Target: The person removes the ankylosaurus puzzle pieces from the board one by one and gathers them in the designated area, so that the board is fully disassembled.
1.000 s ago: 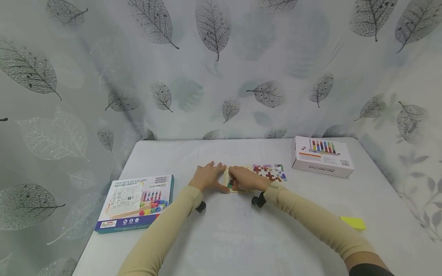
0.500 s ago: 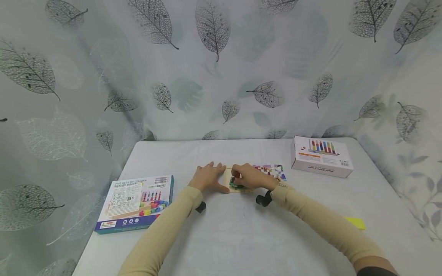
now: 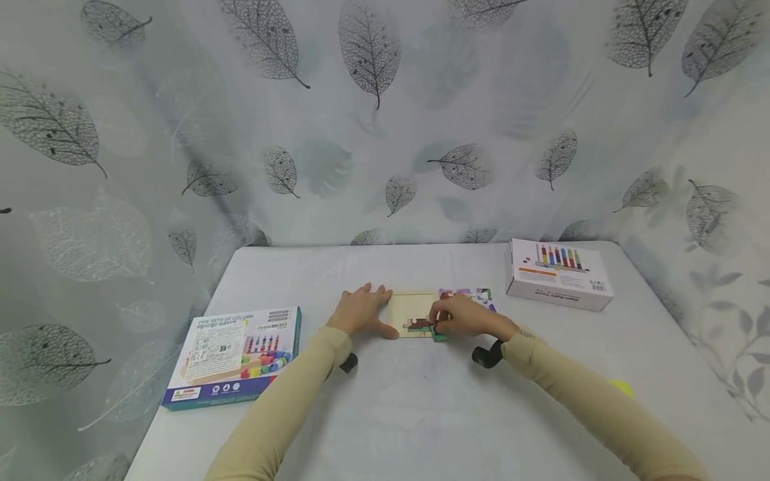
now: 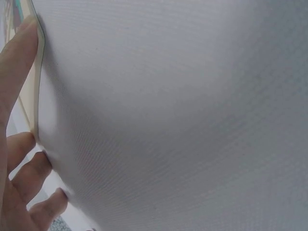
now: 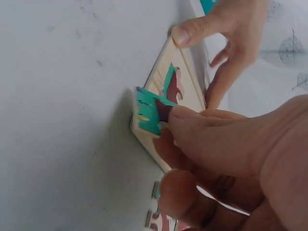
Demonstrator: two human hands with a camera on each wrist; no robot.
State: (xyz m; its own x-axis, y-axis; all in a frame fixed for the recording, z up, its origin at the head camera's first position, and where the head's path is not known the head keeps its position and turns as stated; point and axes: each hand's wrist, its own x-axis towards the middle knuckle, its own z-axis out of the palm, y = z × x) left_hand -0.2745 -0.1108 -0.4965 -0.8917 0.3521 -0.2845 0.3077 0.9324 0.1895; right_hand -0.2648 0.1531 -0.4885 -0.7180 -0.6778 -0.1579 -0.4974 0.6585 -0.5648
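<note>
My left hand point(image 3: 359, 310) rests at the left side of a shallow wooden puzzle tray point(image 3: 412, 304), its thumb and fingers spread along the edge. A joined brown-and-green section point(image 3: 416, 324) lies in the tray's lower part. Between thumb and fingers, my right hand point(image 3: 466, 317) pinches a green jigsaw piece point(image 5: 148, 115) with brown on it, at the tray's near right corner. In the right wrist view this piece is tilted over the rim. More jigsaw pieces point(image 3: 484, 294) lie right of the tray, partly hidden behind my right hand.
A flat box point(image 3: 234, 354) with printed beads lies at the left of the white table point(image 3: 391, 414). Another white box point(image 3: 559, 274) stands at the back right. Something yellow point(image 3: 622, 386) shows beside the right sleeve. A leaf-patterned curtain point(image 3: 385, 133) hangs behind.
My right hand has moved rightward from over the tray to its right edge, with the green piece now pinched there. More of the tray's bare wood shows. My left hand has stayed put.
</note>
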